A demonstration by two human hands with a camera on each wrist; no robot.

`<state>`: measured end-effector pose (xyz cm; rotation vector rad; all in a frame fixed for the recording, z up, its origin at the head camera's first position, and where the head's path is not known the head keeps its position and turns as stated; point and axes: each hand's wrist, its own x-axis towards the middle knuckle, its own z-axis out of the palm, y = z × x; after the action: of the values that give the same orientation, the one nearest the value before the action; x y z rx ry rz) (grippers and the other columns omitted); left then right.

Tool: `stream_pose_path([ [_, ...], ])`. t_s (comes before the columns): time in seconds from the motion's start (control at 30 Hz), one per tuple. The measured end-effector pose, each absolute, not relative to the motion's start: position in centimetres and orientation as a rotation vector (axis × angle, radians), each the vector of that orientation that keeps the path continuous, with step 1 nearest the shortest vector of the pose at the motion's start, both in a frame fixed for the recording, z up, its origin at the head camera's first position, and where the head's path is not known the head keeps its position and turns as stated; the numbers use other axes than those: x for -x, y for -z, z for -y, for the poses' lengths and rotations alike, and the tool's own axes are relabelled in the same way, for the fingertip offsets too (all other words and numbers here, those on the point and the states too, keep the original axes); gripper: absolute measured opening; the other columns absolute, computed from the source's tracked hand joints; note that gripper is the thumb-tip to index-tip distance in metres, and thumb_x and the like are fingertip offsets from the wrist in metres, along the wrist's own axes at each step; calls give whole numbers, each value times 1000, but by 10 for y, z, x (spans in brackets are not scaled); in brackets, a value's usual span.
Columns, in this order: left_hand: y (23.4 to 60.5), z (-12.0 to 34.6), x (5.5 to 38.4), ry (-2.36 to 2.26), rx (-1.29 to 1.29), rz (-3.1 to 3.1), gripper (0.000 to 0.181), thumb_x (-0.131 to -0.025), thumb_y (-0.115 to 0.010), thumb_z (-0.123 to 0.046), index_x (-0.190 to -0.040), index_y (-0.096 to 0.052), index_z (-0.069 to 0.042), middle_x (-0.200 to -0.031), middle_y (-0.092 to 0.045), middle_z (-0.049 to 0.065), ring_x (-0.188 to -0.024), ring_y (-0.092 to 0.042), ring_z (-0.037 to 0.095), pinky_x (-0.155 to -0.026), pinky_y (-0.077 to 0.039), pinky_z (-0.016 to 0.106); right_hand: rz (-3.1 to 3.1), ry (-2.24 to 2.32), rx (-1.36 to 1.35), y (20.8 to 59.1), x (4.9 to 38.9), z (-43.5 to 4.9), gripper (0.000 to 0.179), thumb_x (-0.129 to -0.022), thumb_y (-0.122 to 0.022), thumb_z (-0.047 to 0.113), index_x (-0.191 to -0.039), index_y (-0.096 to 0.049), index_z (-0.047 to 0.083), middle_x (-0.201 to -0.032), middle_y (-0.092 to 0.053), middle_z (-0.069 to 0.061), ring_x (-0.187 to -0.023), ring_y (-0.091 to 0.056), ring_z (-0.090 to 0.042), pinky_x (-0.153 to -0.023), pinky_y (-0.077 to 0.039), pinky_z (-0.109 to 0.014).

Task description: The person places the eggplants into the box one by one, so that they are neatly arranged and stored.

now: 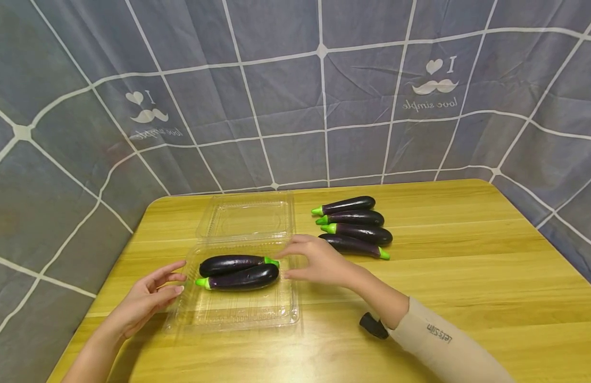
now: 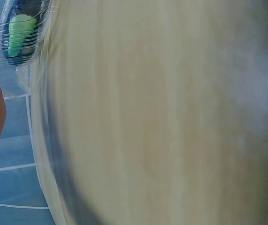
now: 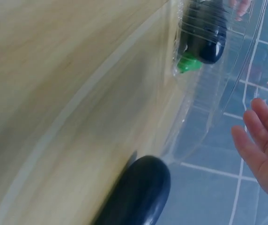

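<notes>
Two dark purple eggplants lie side by side in a clear plastic clamshell box (image 1: pixel 238 316) on the table. The rear eggplant (image 1: pixel 230 264) has its green stem to the right; the front eggplant (image 1: pixel 244 279) has its stem to the left. My left hand (image 1: pixel 144 298) is at the box's left edge, fingers loosely bent, holding nothing; whether it touches the plastic I cannot tell. Over the box's right side is my right hand (image 1: pixel 316 260), its fingers spread with nothing between them. In the right wrist view, that hand (image 3: pixel 265 140) appears apart from the box (image 3: pixel 204 93).
Several more eggplants (image 1: pixel 359 234) lie in a stacked row at the back right of the wooden table (image 1: pixel 467 266). The box's open lid (image 1: pixel 247 215) lies flat behind its base. A small black object (image 1: pixel 373 325) sits by the right sleeve. A grey curtain (image 1: pixel 295 106) hangs behind.
</notes>
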<state>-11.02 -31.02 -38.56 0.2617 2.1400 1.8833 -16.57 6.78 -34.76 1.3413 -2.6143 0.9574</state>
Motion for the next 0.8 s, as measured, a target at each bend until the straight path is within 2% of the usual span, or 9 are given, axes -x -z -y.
stream_pose_path([
  [0.23,386,310,110,-1894,-272,-2129,48,-93,-52,-1,-136,-47,-22,-112,-55,-1,-89,-56,7,-74,-49,22,2623,-998,-1254,354,161,-88,33,-80,-75,20,-111,-68,9,-102,-63,-3,-95,-58,-19,-81,-47,-31],
  [0.8,386,310,110,-1895,-292,-2133,49,-94,-51,0,-136,-46,-23,-111,-55,-1,-84,-55,5,-70,-49,21,2640,-977,-1104,360,158,-135,32,-77,-77,20,-107,-69,13,-102,-63,1,-95,-59,-18,-79,-49,-33],
])
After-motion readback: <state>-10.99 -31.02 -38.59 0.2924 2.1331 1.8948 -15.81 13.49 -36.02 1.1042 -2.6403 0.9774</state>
